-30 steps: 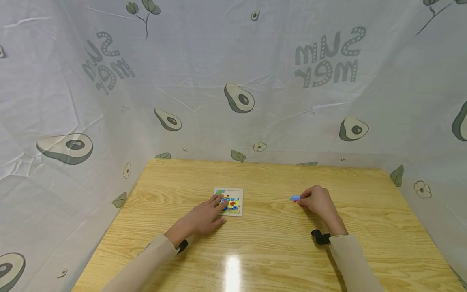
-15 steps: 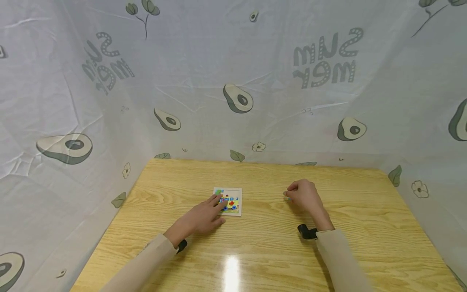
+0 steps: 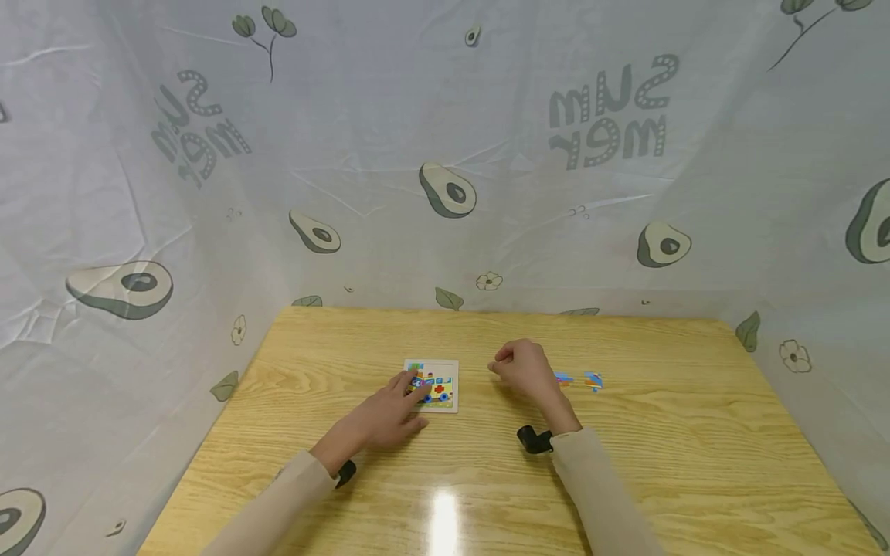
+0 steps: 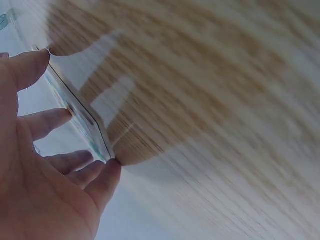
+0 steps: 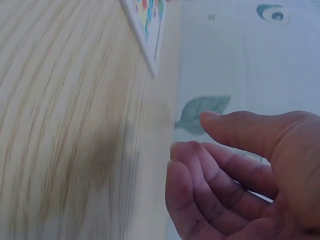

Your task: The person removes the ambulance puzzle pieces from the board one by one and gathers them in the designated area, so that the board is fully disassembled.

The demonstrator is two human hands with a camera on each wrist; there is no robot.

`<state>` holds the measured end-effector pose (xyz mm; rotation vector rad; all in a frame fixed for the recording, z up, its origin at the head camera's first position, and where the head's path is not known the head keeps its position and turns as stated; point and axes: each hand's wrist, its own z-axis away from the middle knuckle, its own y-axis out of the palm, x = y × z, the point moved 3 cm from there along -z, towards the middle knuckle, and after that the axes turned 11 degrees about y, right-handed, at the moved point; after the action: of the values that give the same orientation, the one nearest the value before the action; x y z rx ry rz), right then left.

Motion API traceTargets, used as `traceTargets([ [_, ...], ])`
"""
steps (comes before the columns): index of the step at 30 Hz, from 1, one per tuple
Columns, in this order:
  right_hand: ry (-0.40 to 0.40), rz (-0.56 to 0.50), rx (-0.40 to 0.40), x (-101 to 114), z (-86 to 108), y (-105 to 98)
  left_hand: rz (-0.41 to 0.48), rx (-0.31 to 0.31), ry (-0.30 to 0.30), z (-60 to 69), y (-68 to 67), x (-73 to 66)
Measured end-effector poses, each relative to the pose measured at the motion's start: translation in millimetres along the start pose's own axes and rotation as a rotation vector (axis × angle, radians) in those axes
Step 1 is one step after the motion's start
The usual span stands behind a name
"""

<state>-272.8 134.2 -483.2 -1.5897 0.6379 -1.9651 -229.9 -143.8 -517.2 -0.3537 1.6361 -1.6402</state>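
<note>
My left hand (image 3: 385, 415) lies with spread fingers over the left part of a small square puzzle board (image 3: 455, 390), its fingertips on the ambulance picture. In the left wrist view, fingertips of the left hand (image 4: 55, 135) touch the face and edge of the board (image 4: 82, 117). Above the table, to the right of the board, is my right hand (image 3: 528, 374). The right wrist view shows the right hand (image 5: 240, 175) with loosely bent fingers, a gap below the thumb and nothing visible between them; the board (image 5: 150, 47) is beyond.
A blue and pink puzzle piece (image 3: 563, 378) lies just right of the right hand, partly behind it. Farther right lies a blue and orange piece (image 3: 593, 379). Patterned cloth (image 3: 375, 255) stands behind the wooden table (image 3: 695, 432) and along its sides.
My right hand has moved left from the loose pieces toward the board, uncovering both pieces on the table. The left hand has stayed on the board.
</note>
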Motion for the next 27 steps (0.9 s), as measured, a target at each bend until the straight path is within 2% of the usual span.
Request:
traceTargets([
  [8,-0.042,0.028,0.017,22,-6.8,26,-0.021,-0.029,0.009,4.4,5.3,2.5],
  [21,-0.144,0.096,0.110,44,-23.3,53,-0.066,0.010,0.010,16.1,1.4,-4.0],
  [27,-0.190,0.152,0.161,53,-29.4,66,-0.064,0.008,0.034,17.6,1.2,-5.7],
])
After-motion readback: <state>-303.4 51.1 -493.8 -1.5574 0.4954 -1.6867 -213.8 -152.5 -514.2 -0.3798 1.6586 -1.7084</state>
